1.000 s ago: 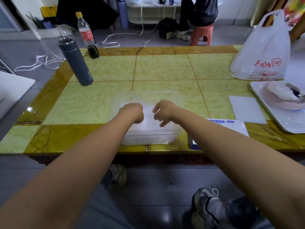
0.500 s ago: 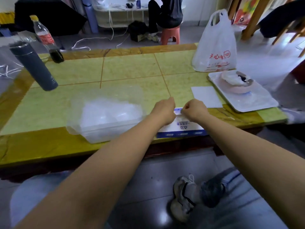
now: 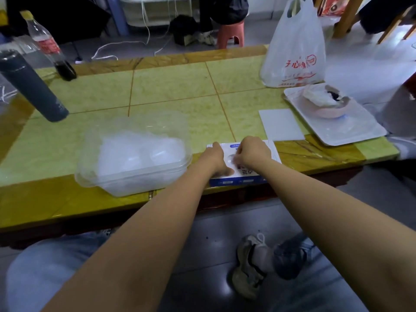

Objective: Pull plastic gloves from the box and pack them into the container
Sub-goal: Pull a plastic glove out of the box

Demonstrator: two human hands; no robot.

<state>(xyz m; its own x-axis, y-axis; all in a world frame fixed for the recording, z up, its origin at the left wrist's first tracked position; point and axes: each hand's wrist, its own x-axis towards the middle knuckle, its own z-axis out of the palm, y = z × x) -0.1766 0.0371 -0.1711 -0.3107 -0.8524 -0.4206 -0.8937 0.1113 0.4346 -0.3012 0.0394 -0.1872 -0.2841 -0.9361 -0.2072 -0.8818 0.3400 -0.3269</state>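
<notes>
your left grip (image 3: 216, 159) lies spread flat on the blue-and-white glove box (image 3: 249, 175), pressing it down. your right grip (image 3: 253, 154) is curled over the box's top opening, its fingertips pinching a clear plastic glove (image 3: 232, 160) there. the box sits at the near edge of the tiled surface (image 3: 168, 86), just right of the clear container (image 3: 105, 180), which holds a heap of crumpled gloves (image 3: 135, 152).
</notes>
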